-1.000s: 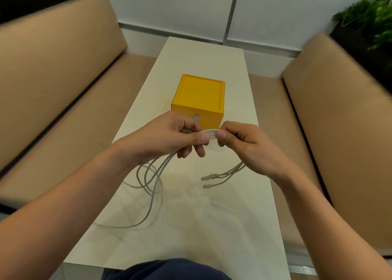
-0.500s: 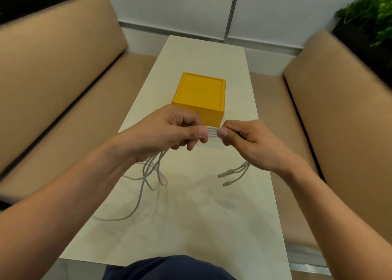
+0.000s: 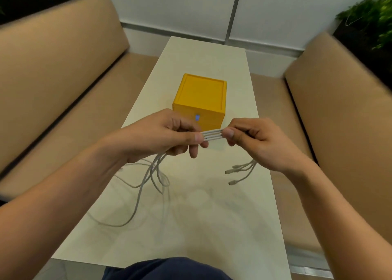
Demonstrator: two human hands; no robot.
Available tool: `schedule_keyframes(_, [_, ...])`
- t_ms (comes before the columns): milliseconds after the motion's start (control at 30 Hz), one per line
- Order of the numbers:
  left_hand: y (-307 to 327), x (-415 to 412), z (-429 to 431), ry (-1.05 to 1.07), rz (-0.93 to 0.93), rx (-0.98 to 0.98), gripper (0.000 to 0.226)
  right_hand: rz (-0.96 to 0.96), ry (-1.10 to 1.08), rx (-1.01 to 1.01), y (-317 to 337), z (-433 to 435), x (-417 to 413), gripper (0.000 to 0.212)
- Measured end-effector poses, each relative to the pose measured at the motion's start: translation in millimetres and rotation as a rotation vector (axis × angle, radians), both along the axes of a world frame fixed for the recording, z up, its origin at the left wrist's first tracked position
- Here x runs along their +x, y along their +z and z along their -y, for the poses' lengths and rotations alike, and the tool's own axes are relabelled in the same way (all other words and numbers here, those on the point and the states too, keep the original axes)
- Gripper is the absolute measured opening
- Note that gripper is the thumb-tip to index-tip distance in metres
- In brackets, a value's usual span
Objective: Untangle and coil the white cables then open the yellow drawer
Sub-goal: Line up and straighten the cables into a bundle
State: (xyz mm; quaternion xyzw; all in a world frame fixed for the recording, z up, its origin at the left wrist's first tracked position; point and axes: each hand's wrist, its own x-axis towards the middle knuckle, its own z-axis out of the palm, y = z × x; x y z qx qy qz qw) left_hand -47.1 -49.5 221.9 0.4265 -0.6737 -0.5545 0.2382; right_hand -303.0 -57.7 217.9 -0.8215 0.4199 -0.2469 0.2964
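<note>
The thin white cables (image 3: 212, 135), aligned flat, are pinched between left hand (image 3: 163, 136) and right hand (image 3: 261, 141); coiling, judged next, needs looping.

Cables (image 3: 212, 135): white w/ a greyish cast, plain, no markings. Drawer (image 3: 201, 95): solid yellow, top & front alike, w/ one small blue spot (image 3: 197, 117) on the front (pale, almost lilac). Table (image 3: 203, 57): cream, faint cloudy mottling. Left bench (image 3: 53, 67) & right bench (image 3: 339, 110): plain tan. Wall (image 3: 169, 3): white, w/ a grey vertical strip (image 3: 233, 10). Plants (image 3: 377, 14): green on dark. Trousers (image 3: 167, 269): navy.
</note>
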Motion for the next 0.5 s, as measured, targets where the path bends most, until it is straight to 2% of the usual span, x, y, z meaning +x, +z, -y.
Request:
schedule_keyframes(67, [-5,1,0,-0.043,-0.003,0.085,0.019,-0.007,-0.012,0.027,3,0,-5,0.035])
schedule_keyframes(167, [-13,-1,0,-0.053,0.025,0.108,0.020,-0.029,-0.023,0.027,6,-1,-9,0.037])
schedule_keyframes(267, [-17,-6,-2,-0.053,0.003,0.102,0.024,-0.017,-0.129,-0.002,4,0,-7,0.052])
schedule_keyframes(400, [-20,-11,-4,-0.051,-0.032,0.168,0.031,-0.075,-0.333,-0.237,-9,7,-4,0.062])
schedule_keyframes(500, [-22,-12,-4,-0.051,0.004,0.179,0.028,-0.086,-0.454,-0.466,-18,12,0,0.057])
